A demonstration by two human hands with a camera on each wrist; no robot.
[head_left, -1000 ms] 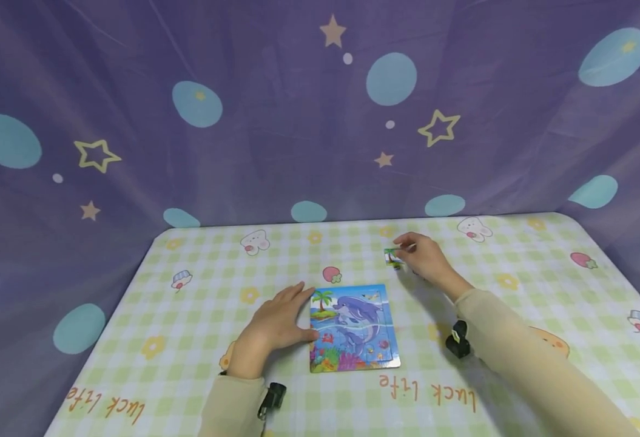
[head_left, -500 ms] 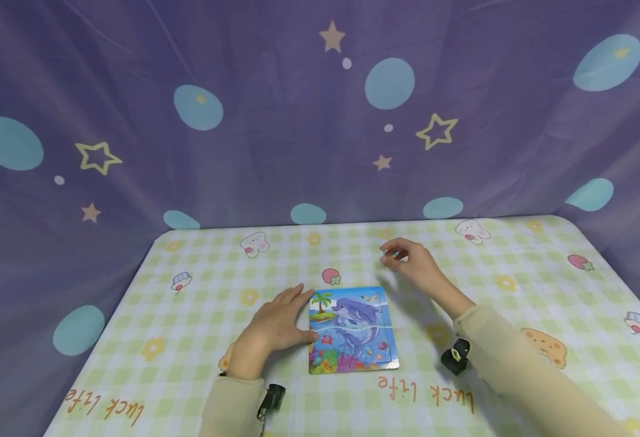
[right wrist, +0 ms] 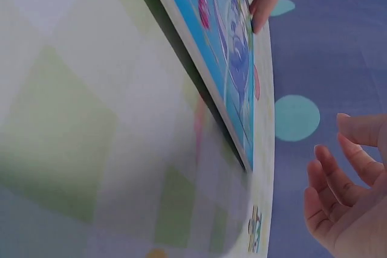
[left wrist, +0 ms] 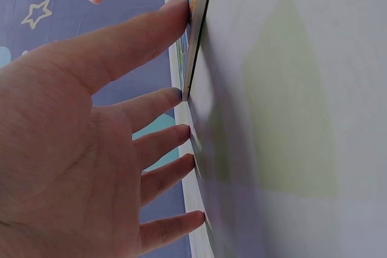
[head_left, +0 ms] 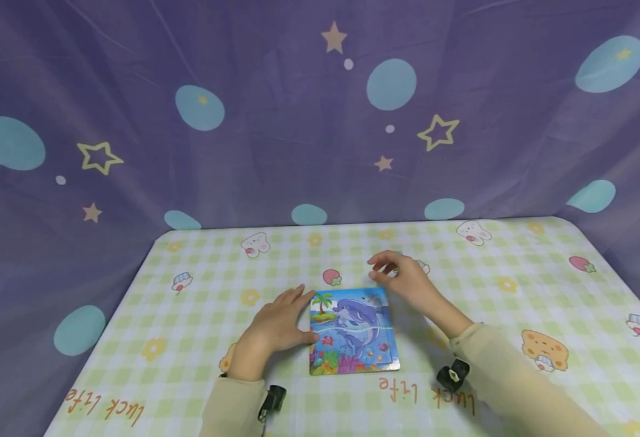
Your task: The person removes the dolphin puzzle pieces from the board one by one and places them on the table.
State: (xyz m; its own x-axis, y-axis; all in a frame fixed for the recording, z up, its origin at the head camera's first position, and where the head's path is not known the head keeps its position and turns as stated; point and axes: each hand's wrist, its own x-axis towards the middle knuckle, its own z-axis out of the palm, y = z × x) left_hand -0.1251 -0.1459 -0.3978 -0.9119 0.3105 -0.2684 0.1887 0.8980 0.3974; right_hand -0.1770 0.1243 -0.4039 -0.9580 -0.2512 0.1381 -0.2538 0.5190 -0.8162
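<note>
A dolphin jigsaw puzzle (head_left: 360, 328) in a flat tray lies on the table, with a palm tree, a crab and coral in its picture. My left hand (head_left: 276, 321) rests at its left side, fingers extended; the thumb touches the left edge and the index fingertip is at the upper left corner. My right hand (head_left: 407, 279) hovers beyond the puzzle's upper right corner, fingers loosely bent with nothing between them, as the right wrist view shows. Low in that view, a small colourful picture piece (right wrist: 255, 229) lies on the cloth past the puzzle; in the head view the right hand mostly hides it.
The table has a green and white checked cloth (head_left: 188, 340) printed with strawberries, flowers and cupcakes. A purple curtain (head_left: 276, 121) with stars and blue ovals hangs close behind its far edge. Each sleeve carries a small black wrist device.
My right hand has left the small palm-tree piece and moved left and nearer, towards the puzzle's upper right corner. The left hand and the puzzle have stayed in place.
</note>
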